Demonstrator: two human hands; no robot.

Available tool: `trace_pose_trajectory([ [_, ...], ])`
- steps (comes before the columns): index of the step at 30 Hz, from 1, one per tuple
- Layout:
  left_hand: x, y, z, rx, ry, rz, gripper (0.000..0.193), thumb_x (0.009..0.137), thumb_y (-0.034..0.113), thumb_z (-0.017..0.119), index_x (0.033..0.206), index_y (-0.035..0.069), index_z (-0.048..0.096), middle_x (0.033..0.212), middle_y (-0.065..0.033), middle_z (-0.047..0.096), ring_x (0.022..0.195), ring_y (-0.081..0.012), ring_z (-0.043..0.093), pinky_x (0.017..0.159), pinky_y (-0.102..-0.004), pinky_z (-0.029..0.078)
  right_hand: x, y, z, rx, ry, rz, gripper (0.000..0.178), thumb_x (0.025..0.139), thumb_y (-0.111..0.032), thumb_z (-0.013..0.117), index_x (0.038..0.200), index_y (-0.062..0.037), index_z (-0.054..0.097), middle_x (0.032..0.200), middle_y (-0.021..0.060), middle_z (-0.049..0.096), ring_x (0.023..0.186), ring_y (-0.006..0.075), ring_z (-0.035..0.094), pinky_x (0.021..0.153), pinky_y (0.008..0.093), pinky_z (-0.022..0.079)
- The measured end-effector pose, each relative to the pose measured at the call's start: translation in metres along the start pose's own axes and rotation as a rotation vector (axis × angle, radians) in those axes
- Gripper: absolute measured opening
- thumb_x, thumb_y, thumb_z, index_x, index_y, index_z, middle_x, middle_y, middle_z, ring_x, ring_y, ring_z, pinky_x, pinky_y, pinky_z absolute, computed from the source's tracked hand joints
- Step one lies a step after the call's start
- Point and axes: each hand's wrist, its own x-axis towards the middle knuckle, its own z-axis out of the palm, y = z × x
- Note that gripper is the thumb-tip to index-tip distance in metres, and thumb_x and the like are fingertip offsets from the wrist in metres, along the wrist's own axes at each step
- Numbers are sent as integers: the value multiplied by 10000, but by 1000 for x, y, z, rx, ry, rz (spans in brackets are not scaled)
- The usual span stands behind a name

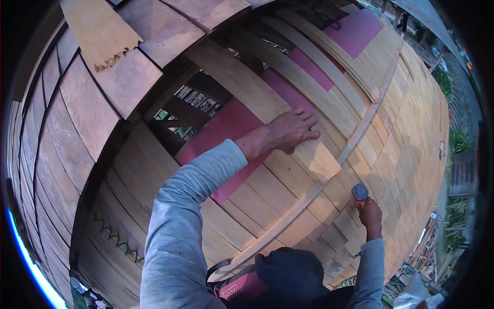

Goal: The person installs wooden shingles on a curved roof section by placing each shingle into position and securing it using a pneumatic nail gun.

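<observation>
Across the sloping roof, my left hand (296, 130) lies over a long pale wooden shingle (237, 81), its fingers bent over one edge and its thumb at the other. The lower end of that shingle reaches a long wooden batten (303, 202). Lower right, my right hand (370, 213) is closed round the orange handle of a hammer (359, 192), whose dark metal head points up and away from me. A magenta sheet (231, 131) lies beneath the shingle on both sides of my left wrist.
Weathered boards (72, 110) rise at the left, with a torn-ended brown board (100, 33) on top. Gaps between roof timbers (188, 113) show light below. Another magenta sheet (355, 32) lies far up. A thin coil (117, 241) sits lower left. Beyond the right roof edge are plants (460, 141).
</observation>
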Motion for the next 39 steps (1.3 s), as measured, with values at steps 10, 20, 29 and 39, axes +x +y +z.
trace_pose_trajectory([
  [10, -182, 109, 16, -133, -142, -263, 474, 886, 86, 691, 1347, 196, 712, 1191, -51, 612, 1235, -230, 569, 1065, -394, 430, 11, 1, 2, -15, -5, -83, 322, 927, -134, 762, 1218, -47, 653, 1173, 229, 737, 1084, 433, 735, 902, 550, 597],
  [20, -217, 135, 30, -275, -316, -500, 1026, 585, 158, 970, 1538, 293, 613, 1428, -100, 527, 1325, -325, 487, 1232, -449, 441, -4, -6, -5, 20, 63, -208, 300, 950, -97, 672, 1248, -80, 641, 1144, 231, 757, 1068, 454, 724, 892, 554, 580],
  [29, -254, 153, 39, -463, -195, -627, 750, 593, 400, 957, 1292, 194, 780, 1244, -98, 527, 1271, -329, 465, 1123, -507, 416, -15, 9, 12, 74, 127, -209, 370, 944, -102, 692, 1307, -89, 617, 1139, 238, 755, 1071, 466, 719, 896, 557, 580],
  [39, -255, 174, 68, -270, 2, -605, 612, 736, 529, 868, 1261, 229, 777, 1195, -70, 554, 1208, -303, 489, 1118, -494, 417, -42, -4, 5, 94, 145, -108, 374, 944, -150, 749, 1288, -58, 633, 1195, 232, 736, 1129, 462, 699, 939, 548, 569],
])
